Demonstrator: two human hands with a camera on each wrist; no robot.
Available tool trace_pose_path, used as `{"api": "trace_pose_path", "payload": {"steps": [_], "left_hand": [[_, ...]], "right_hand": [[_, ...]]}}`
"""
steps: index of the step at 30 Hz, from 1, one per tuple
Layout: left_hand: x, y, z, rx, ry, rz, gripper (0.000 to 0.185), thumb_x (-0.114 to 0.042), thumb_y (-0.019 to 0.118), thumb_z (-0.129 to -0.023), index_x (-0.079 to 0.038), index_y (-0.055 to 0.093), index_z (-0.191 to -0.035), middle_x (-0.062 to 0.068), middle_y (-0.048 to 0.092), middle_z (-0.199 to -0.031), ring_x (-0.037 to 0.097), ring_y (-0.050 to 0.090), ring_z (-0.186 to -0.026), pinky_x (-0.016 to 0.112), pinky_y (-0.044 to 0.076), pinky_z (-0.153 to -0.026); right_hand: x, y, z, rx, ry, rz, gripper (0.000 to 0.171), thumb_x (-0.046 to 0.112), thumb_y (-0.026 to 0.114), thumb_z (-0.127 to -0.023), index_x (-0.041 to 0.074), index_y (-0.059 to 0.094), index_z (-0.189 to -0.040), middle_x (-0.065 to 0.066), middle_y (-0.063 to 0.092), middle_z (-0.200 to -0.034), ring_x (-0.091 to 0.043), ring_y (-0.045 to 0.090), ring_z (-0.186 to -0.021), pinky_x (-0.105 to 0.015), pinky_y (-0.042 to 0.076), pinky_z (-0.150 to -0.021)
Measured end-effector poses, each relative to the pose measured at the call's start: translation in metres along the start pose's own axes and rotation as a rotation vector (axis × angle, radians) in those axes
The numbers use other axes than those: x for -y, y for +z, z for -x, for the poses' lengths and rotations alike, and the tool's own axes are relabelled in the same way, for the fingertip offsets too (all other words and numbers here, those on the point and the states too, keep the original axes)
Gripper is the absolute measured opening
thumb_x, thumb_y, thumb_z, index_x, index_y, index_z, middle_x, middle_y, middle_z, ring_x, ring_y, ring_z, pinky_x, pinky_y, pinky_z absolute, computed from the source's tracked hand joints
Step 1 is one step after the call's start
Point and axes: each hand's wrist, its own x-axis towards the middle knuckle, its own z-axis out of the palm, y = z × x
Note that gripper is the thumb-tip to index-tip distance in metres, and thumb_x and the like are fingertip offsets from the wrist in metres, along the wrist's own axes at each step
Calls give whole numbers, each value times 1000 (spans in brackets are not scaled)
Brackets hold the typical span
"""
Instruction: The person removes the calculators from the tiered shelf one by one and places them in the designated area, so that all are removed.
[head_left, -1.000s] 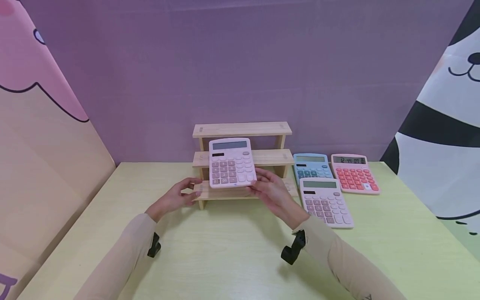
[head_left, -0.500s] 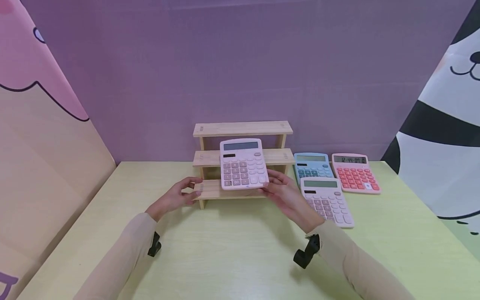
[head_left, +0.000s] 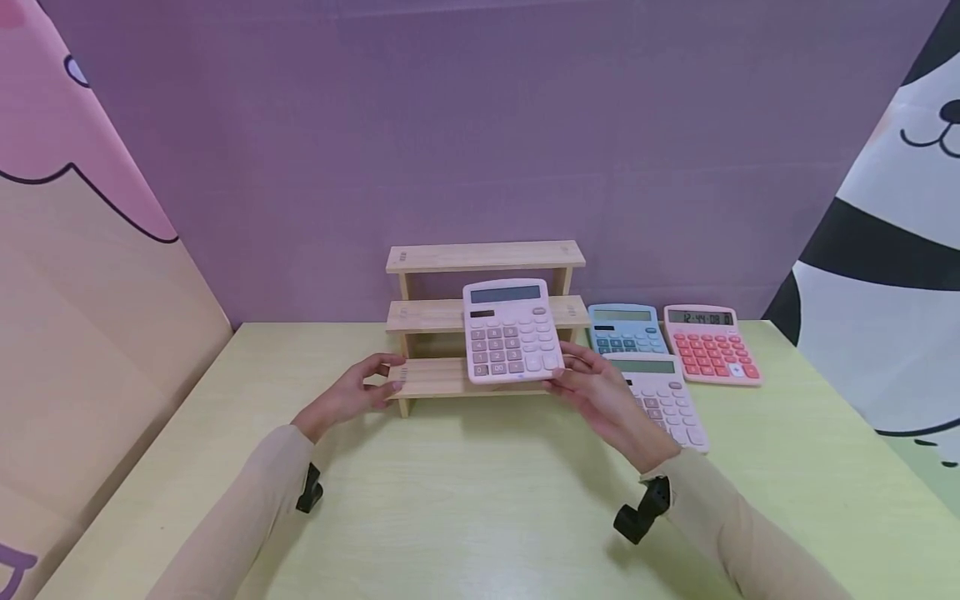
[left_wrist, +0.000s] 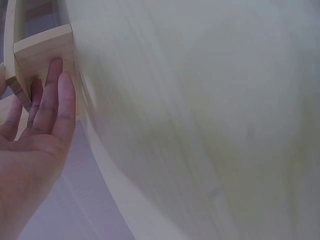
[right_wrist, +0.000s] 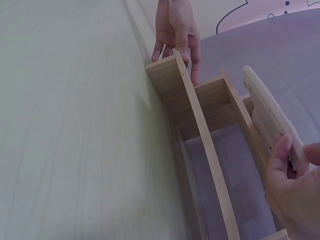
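- The pink calculator (head_left: 512,331) in my right hand (head_left: 600,398) is a pale pink slab with a grey display strip along its top, a small dark panel below that, dusty-rose number keys on the left and whitish keys on the right.
- It stands nearly upright, face toward me, display end up and lower edge down by the lowest step of the wooden stepped shelf (head_left: 484,257); its long axis runs top to bottom, leaning a little so the top tips away from me toward the shelf.
- It sits in front of the shelf's right half, covering part of the middle step; whether its lower edge touches the bottom step I cannot tell.
- My right hand grips it at the lower right edge, thumb on the front; the right wrist view shows the calculator (right_wrist: 272,117) edge-on and thin.
- My left hand (head_left: 352,395) is relaxed, straight fingers resting against the left end of the shelf's bottom step, holding nothing.
- On the table (head_left: 450,500) right of the shelf lie a blue calculator (head_left: 622,329), a coral-keyed calculator (head_left: 708,346) and another pink one (head_left: 667,400), partly behind my right hand.
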Motion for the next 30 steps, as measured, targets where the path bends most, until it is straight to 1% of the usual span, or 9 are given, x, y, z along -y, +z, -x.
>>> {"api": "trace_pose_path", "payload": {"steps": [7, 9, 14, 16, 18, 24, 30], "left_hand": [[-1, 0, 1, -1, 3, 4, 51, -21, 57, -91, -9, 37, -136, 17, 36, -119, 28, 54, -99, 39, 54, -86], [-1, 0, 1, -1, 6, 3, 51, -21, 57, -91, -9, 37, -136, 17, 37, -118, 27, 54, -98, 39, 54, -85], [-2, 1, 1, -1, 8, 10, 51, -20, 56, -91, -8, 37, -136, 16, 36, -117, 27, 55, -98, 39, 54, -85], [-2, 1, 1, -3, 3, 13, 50, -20, 56, -91, -8, 37, -136, 16, 36, -116, 26, 55, -98, 39, 54, -84], [-3, 1, 1, -5, 0, 14, 49, -20, 56, -91, -9, 38, -135, 15, 36, -116, 26, 55, -99, 40, 54, -84], [-5, 3, 2, -9, -5, 3, 49, -20, 56, -91, -9, 38, -135, 15, 37, -117, 29, 54, -101, 40, 54, -85], [-5, 2, 3, -13, -3, 4, 49, -18, 56, -91, -9, 38, -135, 16, 37, -117, 28, 54, -100, 40, 54, -84]], "right_hand": [[5, -11, 8, -7, 3, 12, 56, -7, 42, -92, -3, 15, -141, -2, 50, -109, -12, 57, -92, -23, 51, -90], [7, -15, 10, -14, 3, 10, 55, -6, 43, -91, -2, 17, -140, -2, 51, -108, -11, 58, -91, -22, 51, -89], [10, -25, 15, -22, -13, -30, 43, -6, 46, -91, 3, 29, -130, -1, 54, -101, -11, 60, -86, -22, 53, -86], [12, -29, 17, -16, -19, -41, 41, -7, 45, -91, 4, 31, -128, -1, 54, -101, -12, 60, -86, -22, 53, -85], [13, -34, 20, -7, -22, -42, 43, -6, 45, -91, 4, 29, -130, -2, 54, -103, -12, 59, -88, -22, 53, -86], [19, -50, 29, 7, -17, -27, 57, -4, 45, -92, 0, 14, -140, -2, 52, -111, -12, 58, -93, -22, 52, -87], [24, -67, 38, 42, -39, -72, 56, -4, 44, -93, 0, 13, -139, 0, 54, -114, -13, 58, -96, -22, 52, -87]]}}
